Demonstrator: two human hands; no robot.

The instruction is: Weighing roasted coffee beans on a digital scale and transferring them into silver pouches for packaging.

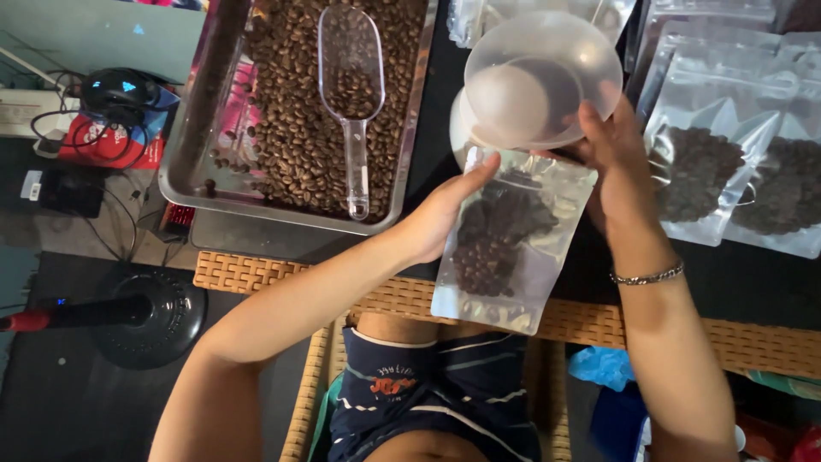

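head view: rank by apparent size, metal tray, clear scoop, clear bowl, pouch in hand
1. metal tray, cut off at the top edge, still largest.
2. and 3. clear bowl and pouch: look alike, and both are raised toward the camera, so unranked.
4. clear scoop, smallest.

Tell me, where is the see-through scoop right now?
In the head view, the clear plastic scoop lies on the coffee beans in the metal tray, upper left of the hands, with its handle pointing toward the person.
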